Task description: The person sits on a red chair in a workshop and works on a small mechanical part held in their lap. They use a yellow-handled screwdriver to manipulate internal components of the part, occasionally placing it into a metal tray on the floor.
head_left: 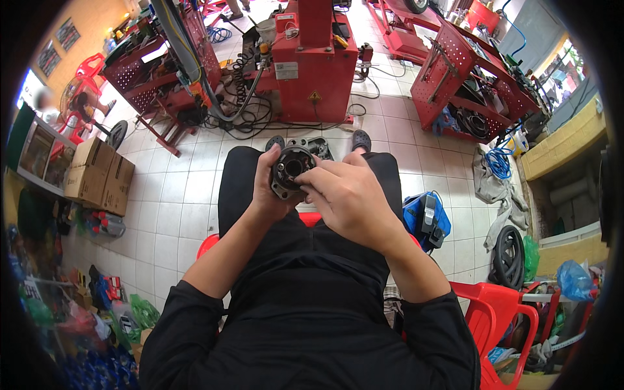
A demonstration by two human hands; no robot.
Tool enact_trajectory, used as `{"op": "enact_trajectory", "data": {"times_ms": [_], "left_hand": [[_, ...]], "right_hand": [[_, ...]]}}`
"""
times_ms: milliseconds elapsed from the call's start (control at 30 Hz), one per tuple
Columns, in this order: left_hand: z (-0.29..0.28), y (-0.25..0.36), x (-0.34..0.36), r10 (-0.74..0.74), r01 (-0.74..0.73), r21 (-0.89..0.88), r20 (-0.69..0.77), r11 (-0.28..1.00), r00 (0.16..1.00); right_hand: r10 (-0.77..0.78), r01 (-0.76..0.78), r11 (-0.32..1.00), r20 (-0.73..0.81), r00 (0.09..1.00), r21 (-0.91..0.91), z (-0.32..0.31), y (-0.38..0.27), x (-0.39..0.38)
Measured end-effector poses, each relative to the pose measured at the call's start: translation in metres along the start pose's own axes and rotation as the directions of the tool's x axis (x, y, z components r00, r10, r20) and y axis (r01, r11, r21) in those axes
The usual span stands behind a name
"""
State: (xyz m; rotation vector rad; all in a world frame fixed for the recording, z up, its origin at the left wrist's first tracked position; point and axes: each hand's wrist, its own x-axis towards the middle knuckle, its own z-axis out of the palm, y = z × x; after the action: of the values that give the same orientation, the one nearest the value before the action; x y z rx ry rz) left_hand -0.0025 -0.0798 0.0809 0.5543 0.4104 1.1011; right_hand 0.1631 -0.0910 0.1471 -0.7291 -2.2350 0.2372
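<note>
My left hand (268, 192) is wrapped round the side of a round metal housing (281, 177), thumb up along its rim. The housing has a dark round bore and a flange with bolt holes, and its open face is turned up above my lap. My right hand (348, 192) reaches over its right side, thumb and fingers pinched together at the lower edge of the bore. What those fingertips hold, if anything, is hidden. Beyond the housing, a grey metal casting (318, 148) lies on the floor between my feet, partly covered by my hands and the part.
A red machine column (312, 84) stands ahead, with black cables on the tiles before it. Red tool carts (448, 71) flank it. Cardboard boxes (97, 174) stand left; a blue bag (426, 218), a tyre (509, 257) and a red plastic chair (484, 312) are to my right.
</note>
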Motion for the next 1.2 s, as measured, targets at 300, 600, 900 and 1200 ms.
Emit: {"op": "enact_trajectory", "data": {"times_ms": [300,600,900,1200], "left_hand": [[0.003,-0.003,0.000,0.163,-0.160,0.185,0.000,0.970,0.987],[-0.023,-0.015,0.002,0.074,-0.074,-0.022,-0.005,0.997,0.997],[-0.001,-0.008,0.000,-0.006,0.007,-0.053,0.030,0.999,1.000],[-0.004,-0.009,0.000,-0.006,0.009,-0.073,0.043,0.997,0.999]], "right_hand": [[0.141,-0.150,0.970,0.058,0.988,0.190,-0.003,-0.003,0.002],[0.163,-0.200,0.935,0.144,0.976,0.293,-0.004,0.004,0.001],[0.174,-0.213,0.929,0.152,0.973,0.301,-0.007,0.010,0.003],[0.169,-0.246,0.891,0.222,0.960,0.383,-0.009,0.013,0.002]]}}
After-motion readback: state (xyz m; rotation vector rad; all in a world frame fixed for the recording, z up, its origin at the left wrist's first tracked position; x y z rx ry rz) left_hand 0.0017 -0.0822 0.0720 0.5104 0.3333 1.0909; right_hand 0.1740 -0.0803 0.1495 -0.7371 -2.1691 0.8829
